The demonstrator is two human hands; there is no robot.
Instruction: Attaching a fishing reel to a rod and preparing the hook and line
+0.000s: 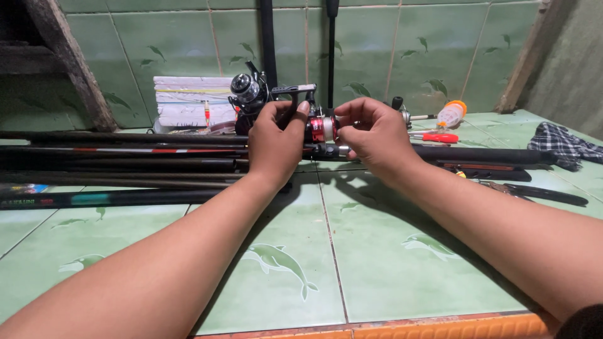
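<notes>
Counts: 2 hands, left hand (274, 141) and right hand (375, 137), frame centre. 2 fishing reels: red-spool reel (320, 127) between the hands, black reel (247, 91) just behind it. Rods (119, 164) stacked across the left half of the tabletop (352, 257): roughly 6, overlap makes the count unsure. 1 white foam block (191, 100) upper left. 1 red-handled tool (440, 137), 1 orange-capped bottle (451, 113), 1 checked cloth (562, 144), all right side.

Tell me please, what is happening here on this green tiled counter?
A person holds a red and black fishing reel mounted on a dark rod. The left hand grips its handle side, and the right hand pinches at the spool. More rods lie to the left, a second reel behind.
</notes>
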